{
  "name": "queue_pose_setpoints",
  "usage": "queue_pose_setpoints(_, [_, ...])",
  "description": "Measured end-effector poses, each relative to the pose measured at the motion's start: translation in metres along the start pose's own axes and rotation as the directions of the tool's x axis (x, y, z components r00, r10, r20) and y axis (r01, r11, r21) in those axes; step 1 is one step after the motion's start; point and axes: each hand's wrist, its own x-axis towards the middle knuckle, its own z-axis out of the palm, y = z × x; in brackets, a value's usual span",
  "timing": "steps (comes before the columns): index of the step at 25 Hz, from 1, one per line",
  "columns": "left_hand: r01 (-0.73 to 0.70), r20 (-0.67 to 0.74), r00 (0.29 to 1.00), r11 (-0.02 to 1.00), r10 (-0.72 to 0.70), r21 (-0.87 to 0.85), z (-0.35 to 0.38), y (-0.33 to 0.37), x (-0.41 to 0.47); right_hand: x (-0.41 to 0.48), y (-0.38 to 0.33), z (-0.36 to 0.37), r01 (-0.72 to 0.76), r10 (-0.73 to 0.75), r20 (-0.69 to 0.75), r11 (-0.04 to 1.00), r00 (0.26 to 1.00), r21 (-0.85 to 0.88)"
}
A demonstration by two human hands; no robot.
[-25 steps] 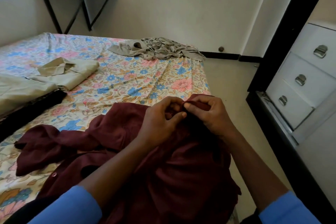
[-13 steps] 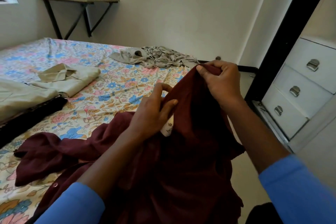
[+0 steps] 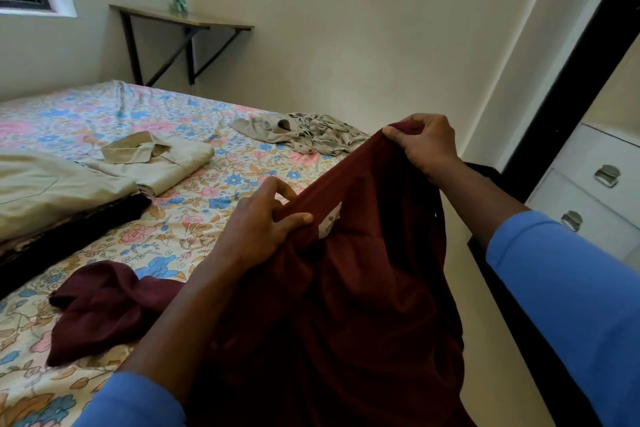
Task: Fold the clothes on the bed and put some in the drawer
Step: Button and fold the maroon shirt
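— Where was the shirt when we stopped to look?

— The maroon shirt (image 3: 363, 288) hung between our hands, lifted off the bed (image 3: 194, 225) at its near right corner. One sleeve (image 3: 100, 305) lay on the flowered sheet. A white label (image 3: 329, 222) showed just beside our left thumb, so we judged we had hold of the collar edge.

— And the grip?

— Our left hand (image 3: 266, 225) pinched a bunch of cloth by the label, fingers curled round it. Our right hand (image 3: 426, 146) was higher and farther out, fingers curled over the top edge. The cloth was stretched taut between the two.

— How did we reckon to do the step well?

— We thought the hands should move out to the two shoulder seams. One shake would let the body hang flat. Then we could lay it face down on the sheet with the sleeve drawn straight.

— What lay around us?

— The folded beige shirt (image 3: 156, 163) lay well to the left and the crumpled grey top (image 3: 311, 135) near the far edge. The drawers (image 3: 595, 191) stood closed on our right.
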Motion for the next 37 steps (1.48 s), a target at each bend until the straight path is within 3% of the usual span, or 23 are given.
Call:
queue_pose_setpoints(3, [-0.020, -0.160, 0.986, 0.981, 0.052, 0.192, -0.019, -0.015, 0.005, 0.015, -0.013, 0.016, -0.037, 0.037, -0.020, 0.999, 0.999, 0.023])
queue_pose_setpoints(6, [0.067, -0.193, 0.980, 0.989, -0.041, 0.132, -0.018, -0.030, 0.010, 0.020, -0.020, 0.037, -0.050, 0.051, -0.013, 0.998, 0.999, 0.047])
queue_pose_setpoints(9, [0.161, -0.043, 0.986, 0.987, -0.160, 0.021, -0.022, -0.040, 0.008, 0.023, -0.015, 0.061, -0.068, 0.068, -0.030, 0.998, 0.997, -0.003])
queue_pose_setpoints(12, [0.236, 0.139, 0.960, 0.970, -0.243, 0.063, -0.032, -0.054, 0.002, 0.038, -0.009, 0.064, -0.167, 0.162, -0.119, 0.986, 0.979, -0.028])
queue_pose_setpoints(14, [0.327, 0.103, 0.941, 0.944, -0.322, -0.040, -0.034, -0.063, -0.002, 0.048, -0.002, 0.061, -0.228, 0.215, -0.155, 0.971, 0.964, -0.069])
queue_pose_setpoints(16, [0.461, -0.069, 0.847, 0.793, -0.527, -0.399, -0.029, -0.070, 0.000, 0.042, 0.011, 0.065, -0.281, 0.269, -0.084, 0.934, 0.960, -0.222])
queue_pose_setpoints(17, [0.474, -0.098, 0.750, 0.634, -0.654, -0.611, -0.023, -0.075, 0.002, 0.033, 0.019, 0.069, -0.317, 0.319, -0.035, 0.912, 0.947, -0.260])
queue_pose_setpoints(19, [0.408, 0.038, 0.629, 0.288, -0.776, -0.867, -0.007, -0.071, 0.004, -0.009, 0.031, 0.078, -0.503, 0.501, 0.124, 0.864, 0.857, -0.017])
queue_pose_setpoints(20, [0.373, 0.121, 0.637, 0.167, -0.762, -0.912, 0.005, -0.066, 0.004, -0.039, 0.035, 0.080, -0.643, 0.596, 0.254, 0.743, 0.762, 0.186])
queue_pose_setpoints(21, [0.376, 0.188, 0.672, 0.112, -0.716, -0.920, 0.017, -0.059, 0.001, -0.072, 0.039, 0.082, -0.752, 0.638, 0.398, 0.573, 0.659, 0.326])
queue_pose_setpoints(22, [0.419, 0.225, 0.713, 0.146, -0.664, -0.896, 0.031, -0.047, -0.003, -0.111, 0.042, 0.082, -0.808, 0.632, 0.503, 0.435, 0.589, 0.398])
queue_pose_setpoints(23, [0.465, 0.206, 0.754, 0.285, -0.624, -0.838, 0.043, -0.034, -0.008, -0.146, 0.044, 0.082, -0.824, 0.614, 0.554, 0.362, 0.562, 0.435])
queue_pose_setpoints(24, [0.478, 0.137, 0.824, 0.543, -0.551, -0.690, 0.056, -0.024, -0.015, -0.176, 0.047, 0.079, -0.826, 0.599, 0.574, 0.338, 0.558, 0.450])
queue_pose_setpoints(25, [0.400, 0.045, 0.906, 0.817, -0.420, -0.415, 0.068, -0.019, -0.021, -0.195, 0.051, 0.079, -0.820, 0.587, 0.576, 0.354, 0.569, 0.450])
queue_pose_setpoints(26, [0.243, -0.035, 0.969, 0.968, -0.246, -0.068, 0.079, -0.016, -0.027, -0.205, 0.055, 0.080, -0.807, 0.576, 0.566, 0.389, 0.590, 0.444])
queue_pose_setpoints(27, [0.123, -0.050, 0.992, 0.981, -0.117, 0.150, 0.087, -0.013, -0.031, -0.209, 0.059, 0.080, -0.796, 0.571, 0.555, 0.414, 0.605, 0.441])
queue_pose_setpoints(29, [0.172, -0.063, 0.984, 0.973, -0.164, 0.152, 0.096, -0.007, -0.036, -0.210, 0.058, 0.078, -0.762, 0.558, 0.519, 0.450, 0.647, 0.466])
queue_pose_setpoints(31, [0.411, -0.059, 0.903, 0.896, -0.425, -0.171, 0.103, -0.006, -0.040, -0.212, 0.058, 0.077, -0.763, 0.568, 0.516, 0.397, 0.641, 0.510])
queue_pose_setpoints(33, [0.561, 0.140, 0.793, 0.620, -0.593, -0.549, 0.107, -0.006, -0.043, -0.215, 0.056, 0.076, -0.809, 0.588, 0.570, 0.295, 0.574, 0.509])
queue_pose_setpoints(35, [0.586, 0.302, 0.779, 0.466, -0.549, -0.663, 0.106, -0.008, -0.046, -0.213, 0.058, 0.076, -0.835, 0.595, 0.608, 0.226, 0.526, 0.501])
queue_pose_setpoints(36, [0.568, 0.325, 0.804, 0.485, -0.497, -0.665, 0.105, -0.011, -0.048, -0.211, 0.059, 0.076, -0.839, 0.589, 0.616, 0.225, 0.523, 0.496])
queue_pose_setpoints(37, [0.537, 0.316, 0.837, 0.566, -0.446, -0.625, 0.107, -0.014, -0.049, -0.209, 0.059, 0.076, -0.839, 0.577, 0.625, 0.232, 0.526, 0.492])
